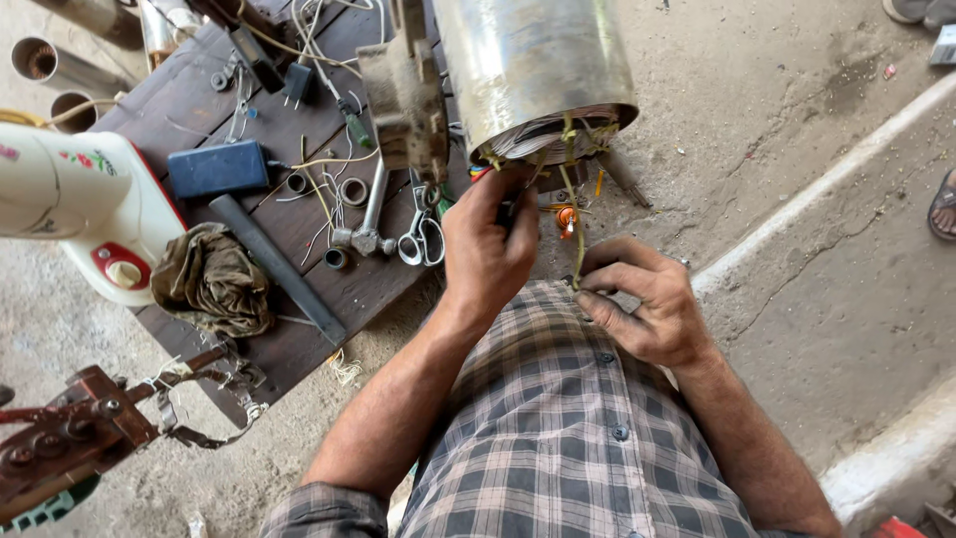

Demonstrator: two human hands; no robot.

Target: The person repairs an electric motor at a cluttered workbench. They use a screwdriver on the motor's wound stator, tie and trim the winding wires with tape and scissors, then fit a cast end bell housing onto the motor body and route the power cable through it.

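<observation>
While the metal motor housing point(533, 70) leans over the edge of the dark wooden bench point(299, 259), its top cut off by the frame, both hands work at the coil windings point(558, 134) showing at its open lower end. The left hand point(488, 244) reaches up to the rim, its fingers point(508, 194) curled around something dark that is mostly hidden behind them; what it is cannot be told. The right hand point(642, 304), lower and just beside, pinches a thin yellowish wire point(576, 229) that runs up to the windings, fingers closed on it. A small orange piece point(566, 217) sits between the hands, too small to identify. On the bench lie scissors point(423, 237), a blue box point(219, 167) and a crumpled rag point(211, 279).
</observation>
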